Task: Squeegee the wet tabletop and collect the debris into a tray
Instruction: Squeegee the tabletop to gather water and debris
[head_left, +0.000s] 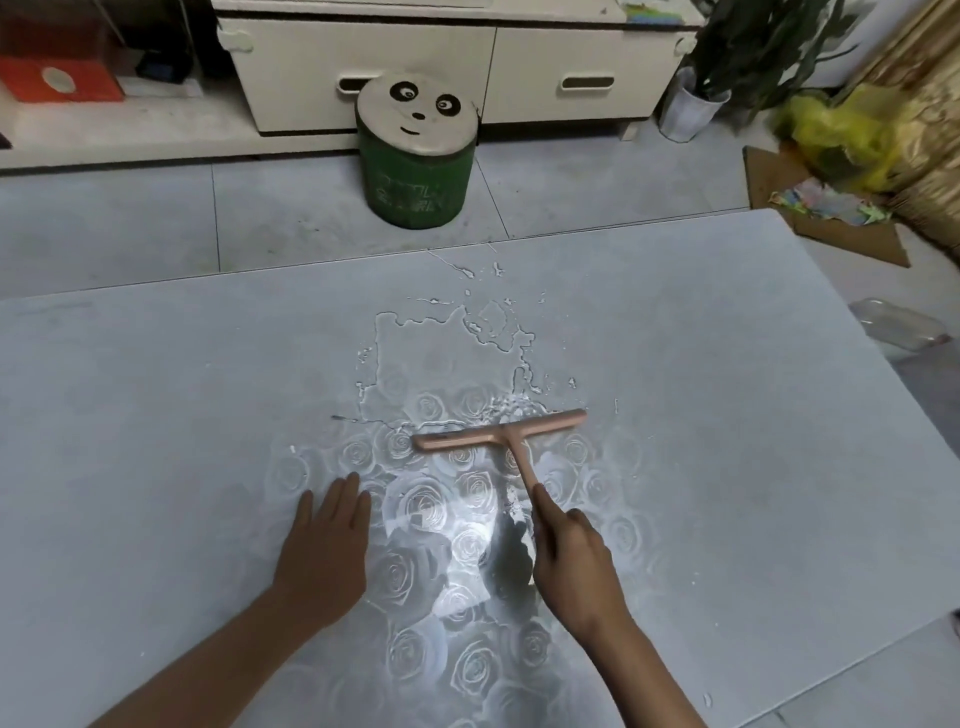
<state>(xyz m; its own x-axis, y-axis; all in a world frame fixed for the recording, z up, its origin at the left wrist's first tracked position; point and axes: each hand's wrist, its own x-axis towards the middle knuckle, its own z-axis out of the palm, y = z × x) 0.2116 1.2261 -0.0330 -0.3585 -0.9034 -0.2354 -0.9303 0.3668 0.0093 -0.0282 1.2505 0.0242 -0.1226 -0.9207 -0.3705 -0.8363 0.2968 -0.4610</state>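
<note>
A pink T-shaped squeegee (498, 434) lies blade-down on the grey tabletop (156, 415), at the near edge of a water puddle (447, 364) in the table's middle. My right hand (571, 561) grips its handle, with the forefinger stretched along the shaft. My left hand (324, 545) rests flat on the table, fingers straight, to the left of the squeegee. The wet patch near me reflects a rose pattern. Small drops (467, 270) lie toward the far edge. No tray is in view.
Beyond the far table edge stands a green stool with a panda face (415, 156) on the tiled floor, before a cream drawer cabinet (457, 67). A potted plant (696, 104), a yellow bag (841, 135) and cardboard (831, 223) crowd the far right.
</note>
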